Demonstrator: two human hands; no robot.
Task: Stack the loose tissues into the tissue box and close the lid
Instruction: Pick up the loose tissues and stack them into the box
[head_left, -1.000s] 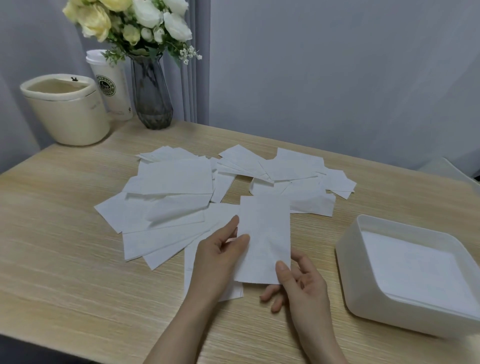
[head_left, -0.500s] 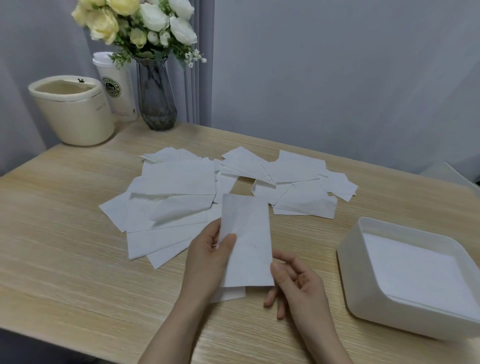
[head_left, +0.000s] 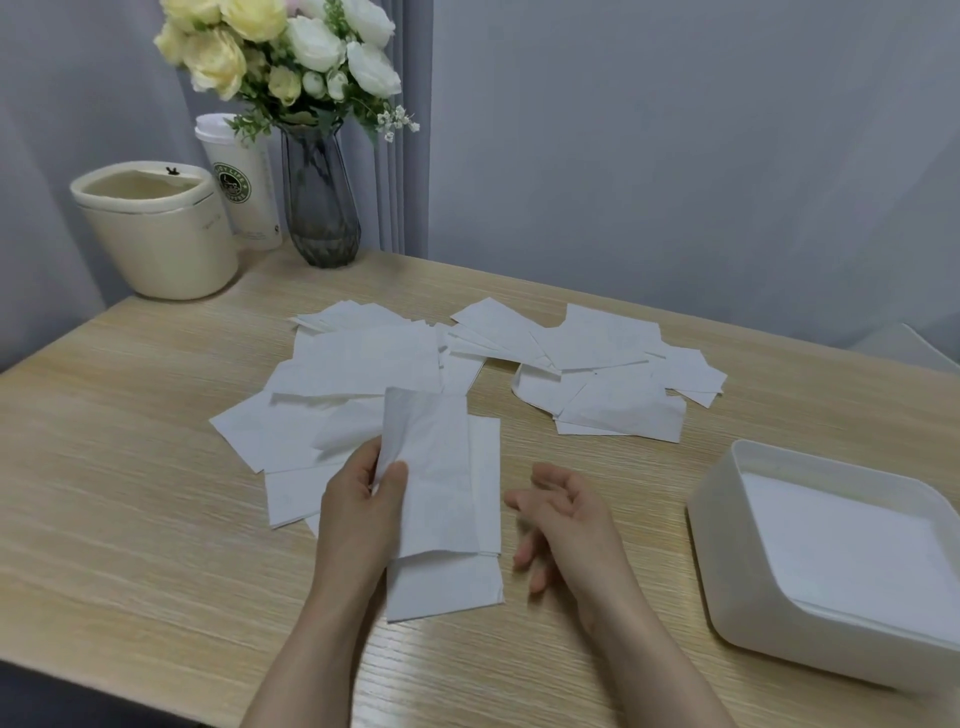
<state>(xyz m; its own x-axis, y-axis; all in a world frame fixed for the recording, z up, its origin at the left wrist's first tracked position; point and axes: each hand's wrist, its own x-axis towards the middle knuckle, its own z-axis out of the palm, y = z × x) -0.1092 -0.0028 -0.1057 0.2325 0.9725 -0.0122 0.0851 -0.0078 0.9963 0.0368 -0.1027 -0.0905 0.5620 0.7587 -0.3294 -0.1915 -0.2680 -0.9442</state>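
Right of the hands, the white plastic tissue box (head_left: 727, 525) sits lidless, partly filled. Left hand (head_left: 363, 514) pinches one folded white tissue (head_left: 436, 478); right hand (head_left: 566, 514) relaxed, empty. Scattered white tissues (head_left: 597, 374) remain beyond.

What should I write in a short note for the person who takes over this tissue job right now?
Left hand: pinches one folded tissue, raised over the table.
Right hand: open, holds nothing.
Loose tissues: many scattered mid-table, two rough piles.
Tissue box: at the right, open, some tissues already flat inside. No lid in view.
Left to do: put in the held tissue, then the rest, then close the lid.
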